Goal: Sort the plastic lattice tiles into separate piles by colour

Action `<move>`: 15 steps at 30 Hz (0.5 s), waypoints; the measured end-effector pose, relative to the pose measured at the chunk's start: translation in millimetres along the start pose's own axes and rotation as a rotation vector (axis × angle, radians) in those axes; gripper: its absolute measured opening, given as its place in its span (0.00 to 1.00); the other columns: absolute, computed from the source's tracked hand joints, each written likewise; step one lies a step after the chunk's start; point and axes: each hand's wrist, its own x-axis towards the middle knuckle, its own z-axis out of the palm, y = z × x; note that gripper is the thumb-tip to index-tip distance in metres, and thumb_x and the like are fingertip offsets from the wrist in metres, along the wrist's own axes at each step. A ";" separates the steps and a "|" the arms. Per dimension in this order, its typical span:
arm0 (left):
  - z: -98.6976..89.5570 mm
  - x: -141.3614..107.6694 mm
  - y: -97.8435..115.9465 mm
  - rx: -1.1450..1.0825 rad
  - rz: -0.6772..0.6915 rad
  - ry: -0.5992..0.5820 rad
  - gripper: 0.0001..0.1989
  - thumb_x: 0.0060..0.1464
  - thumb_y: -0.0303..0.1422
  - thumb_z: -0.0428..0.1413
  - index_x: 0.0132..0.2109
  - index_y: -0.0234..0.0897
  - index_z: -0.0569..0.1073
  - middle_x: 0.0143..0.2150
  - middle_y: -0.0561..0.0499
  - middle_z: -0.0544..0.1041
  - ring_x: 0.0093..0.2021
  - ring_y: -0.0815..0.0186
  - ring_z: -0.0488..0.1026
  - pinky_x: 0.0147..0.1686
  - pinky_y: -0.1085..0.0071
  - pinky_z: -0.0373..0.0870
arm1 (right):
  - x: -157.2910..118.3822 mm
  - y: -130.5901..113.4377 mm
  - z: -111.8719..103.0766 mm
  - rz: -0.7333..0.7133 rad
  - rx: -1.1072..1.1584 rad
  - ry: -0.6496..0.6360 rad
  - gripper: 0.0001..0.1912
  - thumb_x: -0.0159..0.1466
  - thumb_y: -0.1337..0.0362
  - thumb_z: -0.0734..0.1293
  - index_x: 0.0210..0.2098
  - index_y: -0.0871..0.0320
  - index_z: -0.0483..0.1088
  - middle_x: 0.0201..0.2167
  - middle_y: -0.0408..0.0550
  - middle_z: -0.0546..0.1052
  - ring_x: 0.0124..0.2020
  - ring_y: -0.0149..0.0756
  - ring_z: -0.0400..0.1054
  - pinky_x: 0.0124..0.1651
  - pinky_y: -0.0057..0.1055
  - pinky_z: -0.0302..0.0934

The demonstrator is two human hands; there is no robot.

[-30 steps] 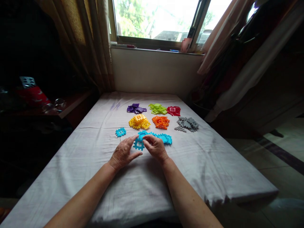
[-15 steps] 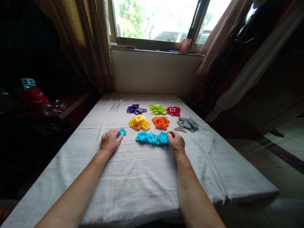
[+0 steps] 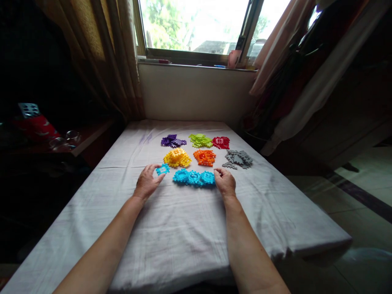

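My left hand (image 3: pixel 146 180) pinches a light-blue interlocking tile (image 3: pixel 162 169), a square openwork piece with toothed edges, lifted and tilted just left of the blue pile. In the middle, the pile of blue interlocking tiles (image 3: pixel 193 178) lies in a row of several heaped pieces. At the pile's right end is my right hand (image 3: pixel 226 182), its fingers closed against the edge; what they hold, if anything, is hidden. Behind the blue row sit a yellow pile (image 3: pixel 177 158) and an orange pile (image 3: pixel 204 157), with a grey pile (image 3: pixel 239 159) to the right.
Farther back are purple tiles (image 3: pixel 173 141), lime-green tiles (image 3: pixel 200 141) and red tiles (image 3: pixel 221 142). A pale cloth (image 3: pixel 171 241) covers the table. Beyond it are a wall and window sill with a pink cup (image 3: pixel 234 59). A dark side table with glasses (image 3: pixel 72 136) stands left.
My left hand has moved right with the blue tile, which is now raised and tilted nearer the blue pile. My right hand stays at the pile's end. The view has shifted slightly.
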 end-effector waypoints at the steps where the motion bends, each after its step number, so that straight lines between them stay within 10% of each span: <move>1: 3.2 1.4 11.7 -0.046 0.054 0.004 0.16 0.57 0.40 0.56 0.51 0.42 0.72 0.51 0.47 0.77 0.52 0.59 0.74 0.54 0.60 0.71 | 0.2 0.5 0.3 0.000 -0.001 0.002 0.17 0.58 0.55 0.62 0.36 0.54 0.80 0.31 0.47 0.79 0.29 0.36 0.68 0.37 0.31 0.63; 8: 39.4 7.4 75.7 -0.142 0.176 -0.157 0.18 0.55 0.39 0.60 0.52 0.42 0.71 0.52 0.47 0.77 0.53 0.58 0.73 0.56 0.58 0.69 | -0.3 -2.2 0.8 0.012 0.007 0.034 0.16 0.59 0.57 0.62 0.35 0.55 0.80 0.36 0.49 0.80 0.32 0.36 0.70 0.39 0.32 0.63; 15: 35.4 1.9 38.7 -0.042 0.106 -0.172 0.24 0.56 0.47 0.58 0.57 0.43 0.70 0.61 0.44 0.73 0.62 0.55 0.68 0.61 0.54 0.63 | 1.2 0.3 6.4 -0.058 0.045 0.029 0.15 0.60 0.58 0.63 0.37 0.55 0.80 0.40 0.51 0.79 0.42 0.41 0.72 0.48 0.34 0.65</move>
